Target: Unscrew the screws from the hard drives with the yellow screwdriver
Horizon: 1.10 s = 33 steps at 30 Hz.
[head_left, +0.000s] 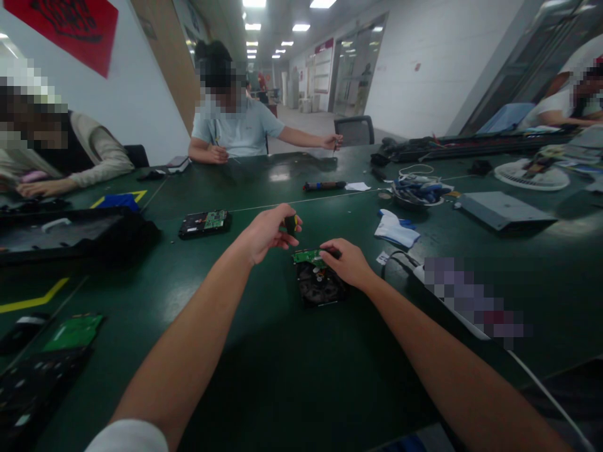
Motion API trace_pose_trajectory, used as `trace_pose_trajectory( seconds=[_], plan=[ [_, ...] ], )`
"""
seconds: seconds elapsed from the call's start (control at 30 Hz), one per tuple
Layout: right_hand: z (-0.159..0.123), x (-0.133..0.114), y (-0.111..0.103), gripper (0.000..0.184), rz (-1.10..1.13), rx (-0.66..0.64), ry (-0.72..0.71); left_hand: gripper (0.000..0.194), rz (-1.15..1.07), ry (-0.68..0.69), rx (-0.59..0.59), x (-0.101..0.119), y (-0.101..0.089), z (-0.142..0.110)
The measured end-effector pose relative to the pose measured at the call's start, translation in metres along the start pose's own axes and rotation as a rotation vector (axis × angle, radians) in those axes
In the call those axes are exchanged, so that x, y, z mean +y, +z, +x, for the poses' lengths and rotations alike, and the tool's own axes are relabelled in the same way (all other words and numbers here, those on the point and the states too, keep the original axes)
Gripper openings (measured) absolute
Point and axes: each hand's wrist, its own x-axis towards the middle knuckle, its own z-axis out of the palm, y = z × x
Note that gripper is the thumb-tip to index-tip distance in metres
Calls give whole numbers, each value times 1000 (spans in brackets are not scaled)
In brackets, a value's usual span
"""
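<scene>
A hard drive (320, 287) lies on the green table in front of me, its green circuit board (308, 256) at the far end. My right hand (347, 260) rests over the drive's right far side, with its bent fingers closed at the board's edge. Just beyond the drive's far left corner, my left hand (272, 231) is raised, thumb and fingers pinching a short black-and-yellow handle (293, 223). It looks like a screwdriver, but its shaft cannot be made out. A second hard drive (204, 223) sits farther left, apart from both hands.
Near left are a loose green circuit board (75, 331), dark drive parts (40, 383) and a black tray-like housing (70, 232). To the right lie a white glove (396, 230), a power strip (452, 301) and a metal case (506, 209). A co-worker (235, 129) sits opposite.
</scene>
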Motion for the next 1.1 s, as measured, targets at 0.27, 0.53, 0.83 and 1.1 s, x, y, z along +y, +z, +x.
trace_pose_trajectory(
  seconds=[0.27,0.53,0.83,1.1],
  plan=[
    [0,0,0,18,-9,2,8,19,-59,-60,-110,1,0,-1],
    [0,0,0,17,-11,-1,0,18,-75,-17,-17,-1,0,0],
    [0,0,0,17,7,6,-1,19,-120,-80,-130,-4,-3,3],
    [0,1,1,17,-15,4,-10,23,-6,24,-59,1,-5,-3]
  ],
)
